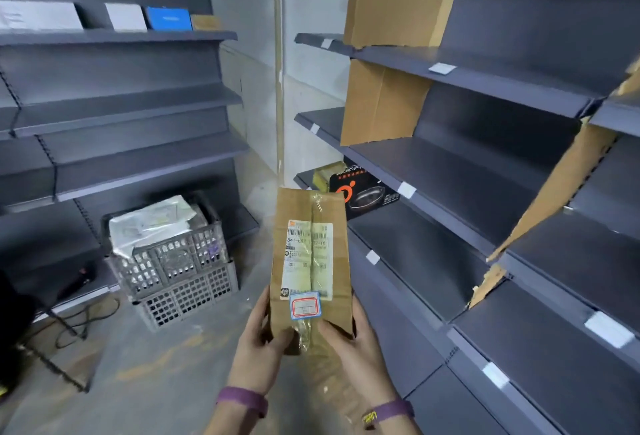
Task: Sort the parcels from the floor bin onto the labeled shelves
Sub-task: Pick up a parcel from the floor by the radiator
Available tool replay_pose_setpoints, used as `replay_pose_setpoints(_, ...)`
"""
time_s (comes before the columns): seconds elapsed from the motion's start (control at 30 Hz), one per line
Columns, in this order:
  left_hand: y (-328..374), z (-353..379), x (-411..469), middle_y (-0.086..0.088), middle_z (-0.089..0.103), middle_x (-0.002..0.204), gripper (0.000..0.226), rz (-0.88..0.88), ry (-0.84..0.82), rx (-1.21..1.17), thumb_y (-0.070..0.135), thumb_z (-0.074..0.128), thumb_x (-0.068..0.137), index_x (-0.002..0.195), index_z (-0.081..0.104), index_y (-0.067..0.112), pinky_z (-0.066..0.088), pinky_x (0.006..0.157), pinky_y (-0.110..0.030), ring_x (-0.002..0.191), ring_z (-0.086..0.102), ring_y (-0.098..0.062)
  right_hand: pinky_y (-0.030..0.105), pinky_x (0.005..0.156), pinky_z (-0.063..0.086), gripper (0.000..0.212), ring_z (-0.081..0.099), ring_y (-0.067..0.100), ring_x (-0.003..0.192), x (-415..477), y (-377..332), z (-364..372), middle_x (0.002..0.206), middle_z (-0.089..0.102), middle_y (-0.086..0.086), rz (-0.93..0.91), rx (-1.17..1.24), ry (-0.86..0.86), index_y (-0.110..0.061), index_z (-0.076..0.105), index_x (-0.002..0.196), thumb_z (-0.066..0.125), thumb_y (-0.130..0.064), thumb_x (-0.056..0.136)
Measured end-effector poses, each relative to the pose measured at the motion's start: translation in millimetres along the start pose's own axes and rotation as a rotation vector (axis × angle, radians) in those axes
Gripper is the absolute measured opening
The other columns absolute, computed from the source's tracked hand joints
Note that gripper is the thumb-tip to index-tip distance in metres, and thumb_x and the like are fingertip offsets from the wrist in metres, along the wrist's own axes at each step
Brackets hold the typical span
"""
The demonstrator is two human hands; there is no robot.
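- Both hands hold one parcel (309,261) upright in front of me, over the floor between the two shelf runs; my left hand (258,344) clamps its lower left edge, thumb pressed on the front; my right hand (349,341) clamps the lower right edge, thumb on the front too
- Step in hand, as I judge it: reading; the shipping label (309,254) and the small red-and-blue sticker (305,305) face me; the print is too blurred to make out a code
- Bin (169,254) sits low to my left on the floor, on top of a second crate, with more parcels (152,220) in it; so sorting is not near done
- Shelves (450,185) to my right are mostly bare, with white tags (406,189) on their front edges; a black box (363,192) lies on one low shelf
- Next move calls for matching the sticker to a tag, then turning right and laying the parcel flat on that shelf; which tag, I cannot tell
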State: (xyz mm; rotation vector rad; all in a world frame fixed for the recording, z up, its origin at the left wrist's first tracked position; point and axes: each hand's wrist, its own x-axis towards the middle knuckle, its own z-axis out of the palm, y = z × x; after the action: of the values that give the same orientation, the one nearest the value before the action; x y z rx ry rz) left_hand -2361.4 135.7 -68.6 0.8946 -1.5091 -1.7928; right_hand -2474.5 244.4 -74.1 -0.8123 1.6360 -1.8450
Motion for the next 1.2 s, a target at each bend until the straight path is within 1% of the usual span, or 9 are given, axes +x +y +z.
replay_pose_setpoints(0.2, 12, 17, 125, 0.017, 0.072, 0.098, 0.074, 0.026, -0.017, 0.010, -0.020, 0.052, 0.081, 0.124, 0.047, 0.039, 0.055, 0.064, -0.023, 0.083, 0.066, 0.001, 0.027, 0.095, 0.052, 0.053, 0.061, 0.010, 0.118, 126, 12, 1, 0.127, 0.065, -0.009, 0.018, 0.038, -0.001, -0.031, 0.050, 0.136, 0.066, -0.009, 0.090)
replay_pose_setpoints(0.3, 23, 17, 194, 0.015, 0.071, 0.100, 0.074, 0.045, 0.008, 0.012, -0.019, 0.052, 0.082, 0.123, 0.047, 0.042, 0.055, 0.064, -0.026, 0.086, 0.066, -0.003, 0.025, 0.093, 0.053, 0.053, 0.062, 0.010, 0.117, 202, 18, 9, 0.125, 0.067, -0.008, 0.010, 0.063, -0.027, -0.028, 0.051, 0.135, 0.067, -0.007, 0.089)
replay_pose_setpoints(0.4, 40, 11, 255, 0.013, 0.069, 0.107, 0.074, 0.046, 0.044, 0.014, -0.018, 0.055, 0.082, 0.124, 0.047, 0.043, 0.056, 0.076, -0.036, 0.096, 0.064, -0.013, 0.024, 0.092, 0.053, 0.052, 0.062, 0.010, 0.117, 270, 19, 21, 0.124, 0.067, -0.007, -0.001, 0.069, -0.070, -0.028, 0.052, 0.135, 0.068, -0.009, 0.089)
replay_pose_setpoints(0.47, 52, 7, 293, 0.012, 0.069, 0.108, 0.075, 0.057, 0.071, 0.021, -0.017, 0.056, 0.081, 0.127, 0.047, 0.041, 0.057, 0.074, -0.037, 0.097, 0.064, -0.015, 0.022, 0.092, 0.052, 0.052, 0.061, 0.009, 0.117, 312, 18, 29, 0.125, 0.066, -0.009, -0.011, 0.067, -0.108, -0.031, 0.052, 0.134, 0.068, -0.013, 0.089)
replay_pose_setpoints(0.6, 75, 3, 355, 0.014, 0.070, 0.105, 0.073, 0.095, 0.106, 0.050, -0.015, 0.057, 0.082, 0.124, 0.049, 0.044, 0.055, 0.067, -0.021, 0.092, 0.066, -0.002, 0.019, 0.092, 0.050, 0.054, 0.060, 0.007, 0.118, 382, 10, 45, 0.126, 0.064, -0.013, -0.052, 0.045, -0.136, -0.029, 0.049, 0.137, 0.068, -0.012, 0.089)
replay_pose_setpoints(0.77, 100, 5, 425, 0.005, 0.066, 0.119, 0.072, 0.158, 0.080, 0.026, -0.015, 0.055, 0.082, 0.139, 0.043, 0.028, 0.052, 0.072, -0.015, 0.098, 0.064, -0.001, 0.017, 0.097, 0.047, 0.069, 0.056, 0.003, 0.122, 453, 3, 59, 0.134, 0.059, -0.015, -0.089, 0.006, -0.142, -0.031, 0.034, 0.147, 0.067, -0.012, 0.089)
replay_pose_setpoints(0.97, 122, 3, 524, 0.006, 0.059, 0.130, 0.061, 0.259, 0.016, 0.055, -0.007, 0.061, 0.083, 0.136, 0.050, 0.021, 0.045, 0.100, -0.024, 0.119, 0.054, -0.005, 0.030, 0.106, 0.045, 0.072, 0.054, 0.002, 0.124, 529, 1, 75, 0.135, 0.057, -0.018, -0.173, -0.064, -0.048, -0.034, 0.029, 0.149, 0.066, -0.011, 0.091)
replay_pose_setpoints(1.1, 138, 5, 607, 0.013, 0.066, 0.119, 0.053, 0.285, -0.145, 0.060, -0.004, 0.059, 0.084, 0.121, 0.059, 0.035, 0.048, 0.090, -0.018, 0.109, 0.059, 0.001, 0.032, 0.104, 0.047, 0.067, 0.056, 0.008, 0.123, 585, -8, 89, 0.132, 0.060, -0.014, -0.282, -0.118, 0.084, -0.041, 0.035, 0.144, 0.064, -0.011, 0.092)
replay_pose_setpoints(1.2, 160, 9, 671, 0.018, 0.067, 0.115, 0.054, 0.295, -0.314, 0.051, 0.007, 0.060, 0.077, 0.125, 0.060, 0.031, 0.050, 0.084, -0.014, 0.106, 0.061, 0.002, 0.031, 0.094, 0.053, 0.068, 0.062, 0.007, 0.114, 624, -16, 106, 0.124, 0.065, -0.017, -0.352, -0.123, 0.284, -0.063, 0.041, 0.129, 0.068, -0.019, 0.085)
